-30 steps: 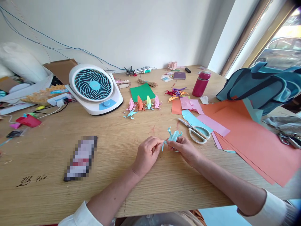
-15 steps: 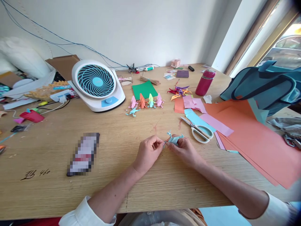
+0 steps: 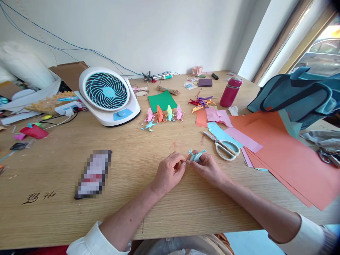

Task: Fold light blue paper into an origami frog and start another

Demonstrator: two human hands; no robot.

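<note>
A small light-blue folded paper figure (image 3: 197,156) is pinched in my right hand (image 3: 208,169), its thin limbs sticking up above the fingers. My left hand (image 3: 170,173) meets the right fingertips at the figure's near left end. Its thumb and forefinger are pressed together, and whatever part they pinch is hidden. Beyond the hands stand several folded paper figures in pink, orange and yellow-green; the orange figure (image 3: 159,114) is among them. In front of that row lies another blue paper figure (image 3: 149,125). White-handled scissors (image 3: 225,146) rest to the right of my hands.
Large orange sheets (image 3: 287,159) and cut paper strips cover the right side, near a teal bag (image 3: 292,92) and a red bottle (image 3: 231,92). A white fan (image 3: 108,95) stands at the back left. Green paper (image 3: 162,101) lies behind the figures. A blurred phone-like object (image 3: 93,174) lies left.
The blue figure has tilted slightly lower in my right hand. My left fingers have shifted a little and curled closer together beside it. The view has moved slightly.
</note>
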